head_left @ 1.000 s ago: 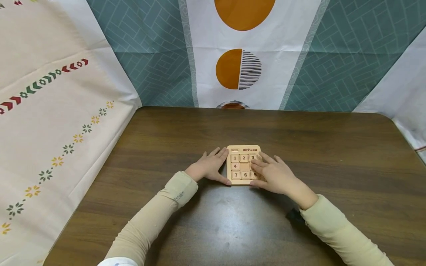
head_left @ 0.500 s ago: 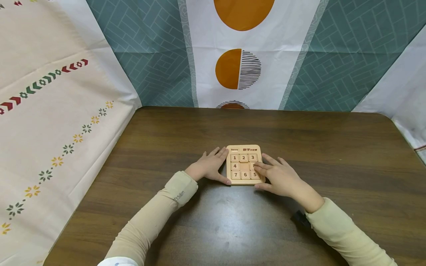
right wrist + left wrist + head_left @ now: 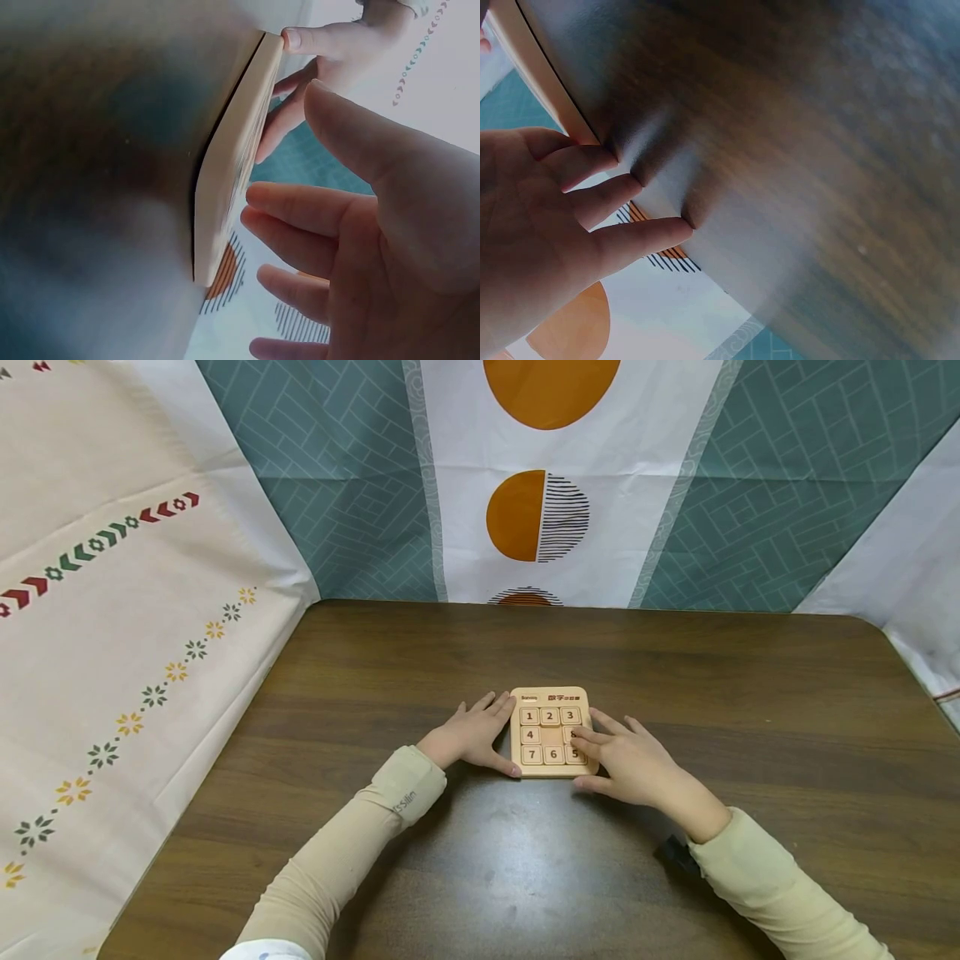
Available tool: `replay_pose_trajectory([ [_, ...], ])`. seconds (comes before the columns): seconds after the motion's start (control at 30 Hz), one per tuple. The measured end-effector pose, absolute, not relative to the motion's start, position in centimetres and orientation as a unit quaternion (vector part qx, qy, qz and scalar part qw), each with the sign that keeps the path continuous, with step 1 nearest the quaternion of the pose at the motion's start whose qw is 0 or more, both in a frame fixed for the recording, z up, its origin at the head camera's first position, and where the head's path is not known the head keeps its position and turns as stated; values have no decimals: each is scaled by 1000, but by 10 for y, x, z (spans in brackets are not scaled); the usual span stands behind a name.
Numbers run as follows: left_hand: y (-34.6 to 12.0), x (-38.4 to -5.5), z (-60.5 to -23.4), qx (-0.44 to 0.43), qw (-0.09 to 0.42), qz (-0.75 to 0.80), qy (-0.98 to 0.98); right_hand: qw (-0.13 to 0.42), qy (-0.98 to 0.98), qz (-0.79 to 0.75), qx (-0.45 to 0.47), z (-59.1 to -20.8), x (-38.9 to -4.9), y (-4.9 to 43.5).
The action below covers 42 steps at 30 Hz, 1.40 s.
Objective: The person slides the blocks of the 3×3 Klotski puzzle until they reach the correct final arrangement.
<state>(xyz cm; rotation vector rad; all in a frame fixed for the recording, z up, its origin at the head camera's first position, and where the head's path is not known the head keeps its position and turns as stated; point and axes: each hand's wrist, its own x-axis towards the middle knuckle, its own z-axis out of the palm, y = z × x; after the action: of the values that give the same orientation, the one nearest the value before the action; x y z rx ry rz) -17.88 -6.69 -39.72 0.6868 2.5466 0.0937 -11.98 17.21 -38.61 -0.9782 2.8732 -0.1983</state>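
Note:
A wooden sliding number puzzle (image 3: 547, 772) lies on the table, its numbered tiles around a gap in the middle. My left hand (image 3: 474, 735) rests along its left side, fingers spread and straight, thumb at the near left corner. In the left wrist view, fingertips of the left hand (image 3: 547, 195) meet the tabletop beside the puzzle's edge (image 3: 547, 71). My right hand (image 3: 633, 762) reaches over the right edge with extended fingers, fingertips at the 8 tile (image 3: 568, 734) and partly covering it. The right wrist view shows the fingers (image 3: 300, 206) close over the puzzle's face.
The brown wooden table (image 3: 412, 652) spreads around the puzzle. A patterned cloth (image 3: 360, 485) hangs behind its far edge, and a cream cloth (image 3: 150, 635) hangs at the left. A small black object (image 3: 678, 856) shows under the right cuff.
My right hand has drawn back slightly to the right, uncovering more of the 8 and 5 tiles. The left hand and the puzzle stay in place.

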Motion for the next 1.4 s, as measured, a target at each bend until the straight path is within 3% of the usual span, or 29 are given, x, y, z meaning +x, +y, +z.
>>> replay_pose_trajectory([
  [0.47,-67,-179,-397,251,244,28,936,77,908,-81,-404,-390,-119,167],
  [0.97,-67,-180,-399,248,245,27,937,76,913,-82,-393,-393,-141,165],
  [1.4,-67,-180,-400,252,242,22,937,82,900,-85,-420,-384,-121,165],
])
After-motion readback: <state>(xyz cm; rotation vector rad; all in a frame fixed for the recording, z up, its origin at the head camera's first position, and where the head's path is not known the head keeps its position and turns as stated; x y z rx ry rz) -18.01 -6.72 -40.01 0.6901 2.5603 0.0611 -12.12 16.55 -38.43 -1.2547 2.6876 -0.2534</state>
